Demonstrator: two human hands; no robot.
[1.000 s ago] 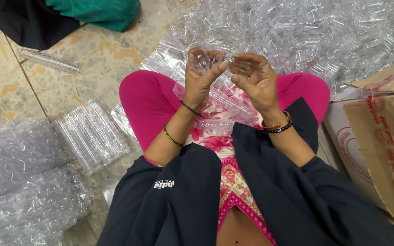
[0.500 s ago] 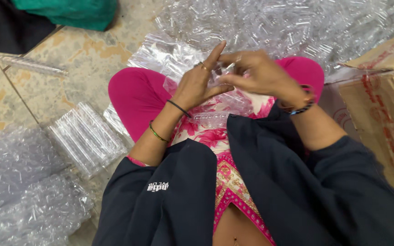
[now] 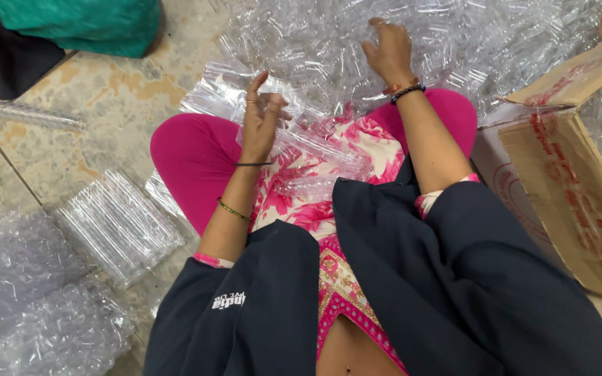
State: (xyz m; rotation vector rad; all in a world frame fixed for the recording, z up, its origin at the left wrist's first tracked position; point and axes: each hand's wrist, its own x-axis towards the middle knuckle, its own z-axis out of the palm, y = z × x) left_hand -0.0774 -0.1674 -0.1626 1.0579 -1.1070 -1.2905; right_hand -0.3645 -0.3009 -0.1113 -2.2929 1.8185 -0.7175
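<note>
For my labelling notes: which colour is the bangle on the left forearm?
The bangle on the left forearm is gold with a green tint, best seen in the head view.

The left hand (image 3: 259, 118) is raised over the lap, fingers loosely curled, index pointing up. The right hand (image 3: 388, 52) reaches forward, arm extended, fingers spread downward.

Brown cardboard box (image 3: 566, 174) over on the right, flaps open, red printing on the sides, tipped against the floor. Flat clear plastic packet of tubes (image 3: 121, 226) lying left of the pink knee. More clear bagged bundles (image 3: 33, 306) piled bottom left. Small white printed label (image 3: 228, 301) on the dark sleeve. No signs or screens anywhere.
</note>
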